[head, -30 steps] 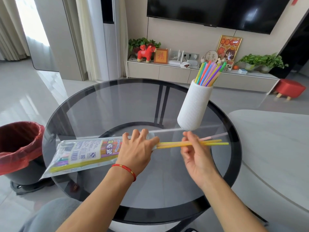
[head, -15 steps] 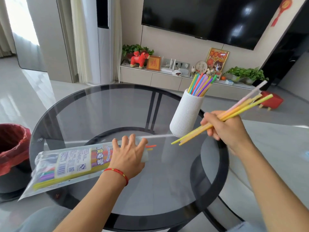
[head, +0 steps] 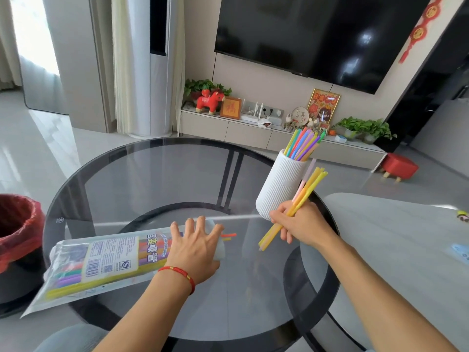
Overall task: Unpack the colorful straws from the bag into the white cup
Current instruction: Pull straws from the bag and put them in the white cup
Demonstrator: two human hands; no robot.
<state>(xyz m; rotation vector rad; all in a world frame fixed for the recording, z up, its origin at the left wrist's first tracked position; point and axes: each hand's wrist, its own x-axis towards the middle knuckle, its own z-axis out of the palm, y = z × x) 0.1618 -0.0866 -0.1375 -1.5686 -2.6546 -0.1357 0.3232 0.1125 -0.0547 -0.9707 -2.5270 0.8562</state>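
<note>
A clear plastic bag point(head: 101, 265) of colorful straws lies on the round glass table point(head: 157, 179), its open end pointing right. My left hand point(head: 195, 247) presses flat on that open end, fingers spread; an orange and a yellow straw tip point(head: 228, 236) poke out past it. My right hand point(head: 299, 224) grips a small bunch of yellow and pink straws point(head: 304, 189), tilted up to the right, just in front of the ribbed white cup point(head: 279, 184). The cup stands at the table's right side and holds several straws point(head: 303, 143).
A dark bin with a red liner point(head: 17, 229) stands on the floor at the left. A pale stone table point(head: 406, 250) adjoins the glass table on the right. A TV console with plants and ornaments point(head: 253, 130) runs along the far wall.
My right hand has pulled the bunch of straws out of the bag, swung it up to the right, then brought it steeper and closer to the cup. My left hand stays on the bag.
</note>
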